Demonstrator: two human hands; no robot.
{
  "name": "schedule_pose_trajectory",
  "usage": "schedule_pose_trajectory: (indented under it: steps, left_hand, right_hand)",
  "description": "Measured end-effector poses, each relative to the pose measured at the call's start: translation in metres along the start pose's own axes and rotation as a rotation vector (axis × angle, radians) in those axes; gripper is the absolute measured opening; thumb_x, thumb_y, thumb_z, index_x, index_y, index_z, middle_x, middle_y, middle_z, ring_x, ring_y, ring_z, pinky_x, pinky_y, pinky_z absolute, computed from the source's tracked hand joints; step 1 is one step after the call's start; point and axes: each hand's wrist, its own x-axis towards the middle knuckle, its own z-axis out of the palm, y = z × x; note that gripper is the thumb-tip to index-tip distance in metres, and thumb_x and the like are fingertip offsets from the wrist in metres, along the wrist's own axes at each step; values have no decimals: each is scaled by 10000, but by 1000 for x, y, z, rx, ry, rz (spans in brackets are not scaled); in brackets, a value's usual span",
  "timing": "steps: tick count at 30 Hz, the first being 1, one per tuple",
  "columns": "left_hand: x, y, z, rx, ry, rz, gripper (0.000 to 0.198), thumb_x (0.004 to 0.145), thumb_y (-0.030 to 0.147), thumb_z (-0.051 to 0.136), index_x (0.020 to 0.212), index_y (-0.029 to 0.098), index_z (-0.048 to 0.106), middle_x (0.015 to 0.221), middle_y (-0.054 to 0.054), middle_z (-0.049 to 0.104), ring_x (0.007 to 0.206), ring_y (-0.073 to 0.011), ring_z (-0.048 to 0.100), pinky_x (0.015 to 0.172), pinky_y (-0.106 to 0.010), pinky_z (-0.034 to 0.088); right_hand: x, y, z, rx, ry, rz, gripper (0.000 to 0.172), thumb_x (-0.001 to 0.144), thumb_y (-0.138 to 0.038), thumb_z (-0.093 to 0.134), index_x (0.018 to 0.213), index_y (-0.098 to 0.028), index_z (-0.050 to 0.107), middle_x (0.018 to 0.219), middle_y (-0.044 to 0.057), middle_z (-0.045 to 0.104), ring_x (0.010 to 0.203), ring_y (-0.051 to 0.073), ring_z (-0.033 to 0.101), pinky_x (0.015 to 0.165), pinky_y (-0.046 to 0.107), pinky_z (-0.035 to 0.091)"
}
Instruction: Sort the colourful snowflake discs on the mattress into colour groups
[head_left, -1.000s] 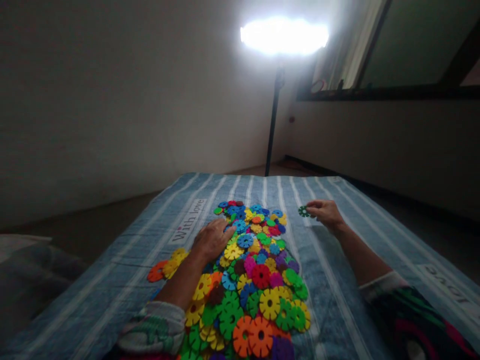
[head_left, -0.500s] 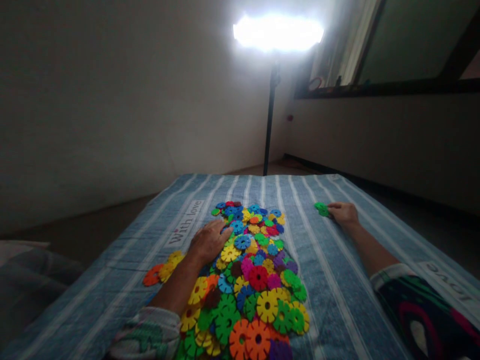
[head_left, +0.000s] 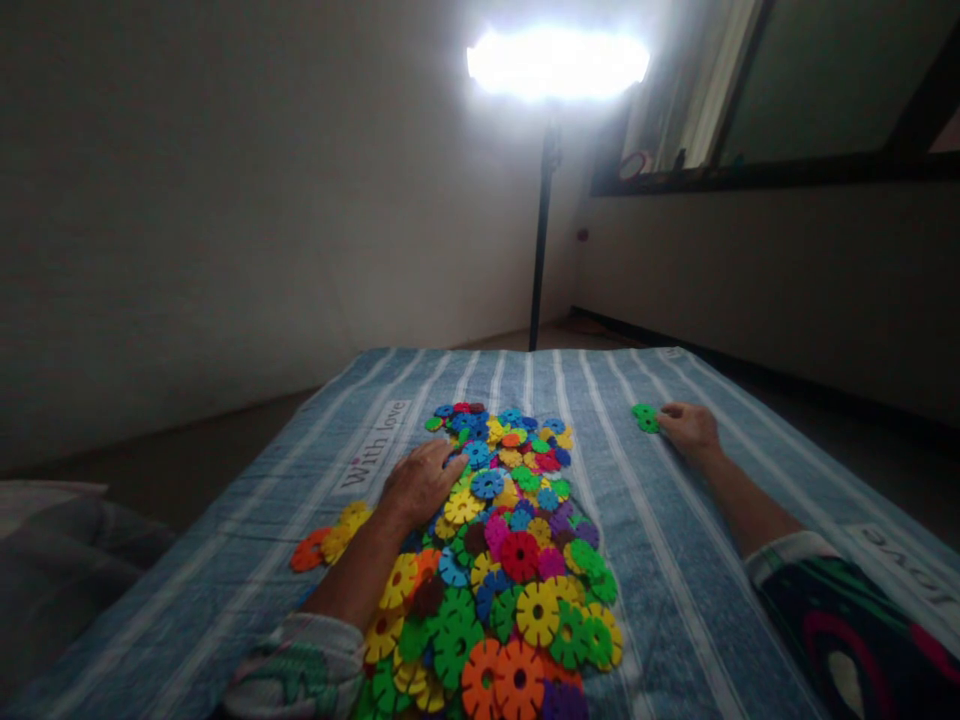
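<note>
A long heap of colourful notched plastic discs (head_left: 519, 556), flower-like with centre holes, covers the middle of the cloth. My left hand (head_left: 421, 482) lies palm down on the heap's left edge, fingers loosely stretched over the pieces; what is under the palm is hidden. To the right of the heap, my right hand (head_left: 690, 430) pinches the edge of green discs (head_left: 645, 417), which lie at or just above the cloth. They look like a small overlapping cluster, too small to count.
A blue-and-white striped cloth (head_left: 675, 560) covers the table. Orange discs (head_left: 311, 550) and yellow discs (head_left: 345, 530) lie left of my left forearm. Beyond the far edge stands a bright lamp (head_left: 557, 65) on a dark pole (head_left: 540, 250). A window (head_left: 810, 90) is at upper right.
The fingers of my right hand sit slightly farther toward the edge of the green discs. My left hand stays on the heap. The whole view has shifted very slightly.
</note>
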Motion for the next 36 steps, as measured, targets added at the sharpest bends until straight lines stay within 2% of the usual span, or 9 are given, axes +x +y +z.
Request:
schedule_pose_trajectory:
  steps: [3, 5, 11, 15, 23, 27, 29, 32, 36]
  left_hand:
    - [0, 0, -1, 2, -2, 0, 334, 930, 398, 372, 940, 182, 627, 1058, -101, 672, 1078, -239, 604, 969, -364, 451]
    - [0, 0, -1, 0, -4, 2, 336, 931, 397, 369, 927, 182, 628, 1037, -98, 672, 1057, -233, 610, 960, -360, 454]
    - [1, -1, 1, 6, 3, 25, 340, 937, 391, 361, 921, 180, 627, 1028, -98, 670, 1051, -227, 610, 961, -352, 453]
    - [0, 0, 0, -12, 8, 10, 336, 933, 389, 373, 949, 180, 635, 1074, -104, 672, 1081, -236, 602, 971, -363, 453]
    - [-1, 2, -1, 0, 4, -10, 338, 934, 399, 374, 964, 199, 644, 1094, -83, 677, 1098, -224, 598, 973, -337, 453]
    - [-1, 0, 1, -14, 15, 3, 341, 928, 400, 380, 955, 191, 648, 1075, -90, 680, 1091, -231, 598, 975, -352, 451]
    - [-1, -1, 2, -18, 15, 4, 338, 928, 398, 382, 955, 187, 645, 1077, -96, 679, 1092, -232, 597, 977, -356, 449]
    - [-2, 0, 1, -17, 6, -2, 332, 932, 392, 380, 956, 183, 637, 1093, -101, 674, 1103, -231, 593, 984, -356, 445]
    - [-2, 2, -1, -17, -11, -7, 327, 936, 381, 378, 948, 177, 633, 1102, -108, 668, 1099, -233, 594, 984, -363, 443]
  right_hand:
    - [-9, -11, 0, -208, -43, -87, 582, 721, -478, 654, 1145, -81, 673, 1010, 177, 717, 956, 313, 663, 773, 359, 483]
    - [-15, -19, 0, -297, -71, -130, 656, 736, -500, 646, 1238, -79, 603, 1111, 194, 682, 1015, 316, 644, 775, 354, 477]
    - [-25, -28, 2, -417, -70, -152, 470, 830, -388, 565, 1231, -143, 586, 1146, 152, 667, 1021, 274, 636, 764, 326, 460]
    - [-24, -24, 4, -379, -4, -157, 510, 839, -343, 566, 1294, -114, 549, 1191, 166, 648, 1084, 274, 607, 828, 336, 455]
    - [-26, -19, 6, -362, 1, -160, 511, 842, -412, 594, 1267, -130, 566, 1161, 164, 647, 1080, 286, 595, 838, 360, 459]
    - [-34, -26, 1, -366, 36, -164, 408, 871, -389, 557, 1196, -148, 609, 1121, 154, 647, 1055, 282, 589, 819, 359, 459]
    - [-42, -36, 1, -352, 33, -219, 327, 882, -350, 540, 1135, -169, 640, 1098, 136, 653, 1023, 264, 596, 816, 348, 459]
    - [-61, -60, 5, -226, -30, -392, 266, 858, -308, 575, 1069, -177, 669, 1025, 113, 671, 943, 242, 620, 800, 338, 471]
    - [-100, -106, 13, 133, -270, -727, 224, 864, -316, 593, 1030, -202, 691, 1004, 93, 681, 903, 219, 641, 795, 336, 496]
